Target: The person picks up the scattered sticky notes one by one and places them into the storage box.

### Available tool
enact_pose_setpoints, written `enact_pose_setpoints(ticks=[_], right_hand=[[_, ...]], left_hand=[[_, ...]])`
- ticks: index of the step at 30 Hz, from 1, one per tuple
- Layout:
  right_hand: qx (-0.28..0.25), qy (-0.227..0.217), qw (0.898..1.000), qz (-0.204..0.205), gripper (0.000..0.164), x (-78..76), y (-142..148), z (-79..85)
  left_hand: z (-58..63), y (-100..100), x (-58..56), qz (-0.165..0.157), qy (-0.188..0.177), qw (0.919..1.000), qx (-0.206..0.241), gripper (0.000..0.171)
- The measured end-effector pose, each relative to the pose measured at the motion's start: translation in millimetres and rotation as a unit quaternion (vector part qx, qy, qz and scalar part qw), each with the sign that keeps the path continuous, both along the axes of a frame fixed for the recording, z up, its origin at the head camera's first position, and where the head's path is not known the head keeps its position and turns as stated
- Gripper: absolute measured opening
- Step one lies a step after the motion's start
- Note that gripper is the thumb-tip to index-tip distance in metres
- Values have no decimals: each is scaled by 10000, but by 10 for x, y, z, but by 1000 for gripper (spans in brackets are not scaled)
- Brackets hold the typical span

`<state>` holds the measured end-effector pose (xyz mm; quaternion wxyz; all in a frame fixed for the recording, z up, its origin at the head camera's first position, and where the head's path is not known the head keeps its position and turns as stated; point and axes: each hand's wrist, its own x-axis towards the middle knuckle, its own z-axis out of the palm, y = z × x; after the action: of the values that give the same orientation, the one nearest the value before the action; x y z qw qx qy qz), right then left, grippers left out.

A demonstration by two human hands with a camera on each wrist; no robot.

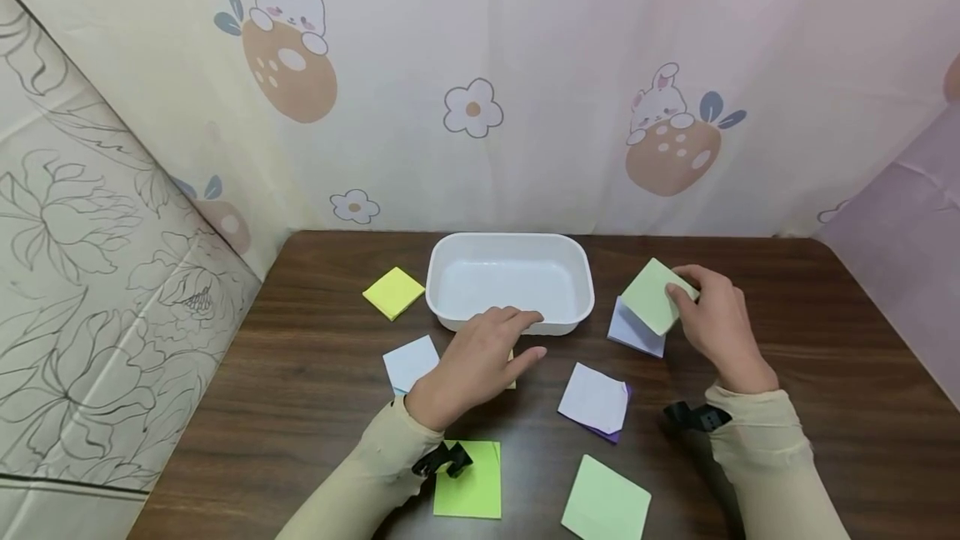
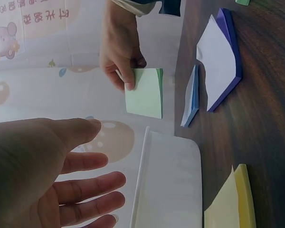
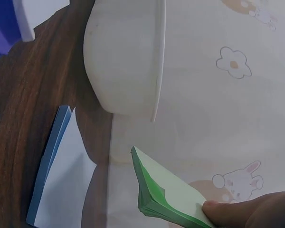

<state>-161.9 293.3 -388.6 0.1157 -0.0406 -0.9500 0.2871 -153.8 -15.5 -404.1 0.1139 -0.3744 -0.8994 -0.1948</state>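
My right hand [image 1: 720, 319] pinches a pale green sticky-note pad [image 1: 648, 297] by its right corner, thumb on top. In the right wrist view, the layered green edge of this pad [image 3: 154, 197] shows, raised off the table. Below it lies a blue pad with a pale top sheet [image 1: 633, 336], partly covered in the head view. Hovering at the front of a white plastic tub [image 1: 558, 328] is my left hand [image 1: 476, 365], its fingers extended and nothing in them. A yellow pad [image 2: 228, 204] sits near the tub, mostly hidden behind the left hand in the head view.
Around the dark wooden table [image 1: 300, 407] lie a bright yellow pad [image 1: 393, 292], a pale blue pad [image 1: 411, 363], a purple pad with a whitish top [image 1: 596, 398], a lime pad [image 1: 480, 494] and another green pad [image 1: 607, 498]. A printed curtain [image 1: 525, 173] hangs behind.
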Motion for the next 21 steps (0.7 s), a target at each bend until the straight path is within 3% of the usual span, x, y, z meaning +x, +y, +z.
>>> enact_pose_setpoints(ticks=[7, 21], right_hand=[[-19, -84, 10000, 18, 39, 0, -89, 30], [15, 312, 9995, 86, 34, 41, -239, 103]], left_hand=[[8, 31, -24, 50, -55, 10000, -51, 42], [3, 35, -45, 67, -163, 9998, -92, 43]])
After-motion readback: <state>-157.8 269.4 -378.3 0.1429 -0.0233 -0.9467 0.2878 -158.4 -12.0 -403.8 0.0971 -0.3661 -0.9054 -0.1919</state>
